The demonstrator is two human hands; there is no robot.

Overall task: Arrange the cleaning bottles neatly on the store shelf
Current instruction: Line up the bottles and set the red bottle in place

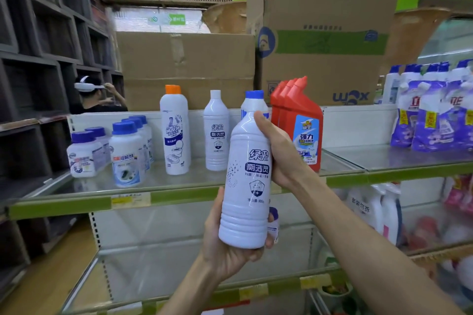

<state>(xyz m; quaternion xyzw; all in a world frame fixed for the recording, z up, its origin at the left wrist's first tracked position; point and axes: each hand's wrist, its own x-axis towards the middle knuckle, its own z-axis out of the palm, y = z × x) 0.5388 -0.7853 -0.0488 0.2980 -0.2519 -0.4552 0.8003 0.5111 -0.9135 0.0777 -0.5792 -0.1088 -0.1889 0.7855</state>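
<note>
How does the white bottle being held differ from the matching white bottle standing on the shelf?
The held bottle is off the shelf, gripped by the left hand at its base and the right hand near its neck; the shelf bottle stands free. The held bottle tilts slightly; the shelf bottle is upright. The shelf bottle's white cap shows; the held bottle's top is hidden. Both share the same blue label print.

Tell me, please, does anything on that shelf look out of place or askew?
Nothing looks spilled or damaged. The one thing out of place is the white bottle, held off the shelf in the left hand and right hand, while its matching bottle stands alone upright.
</note>
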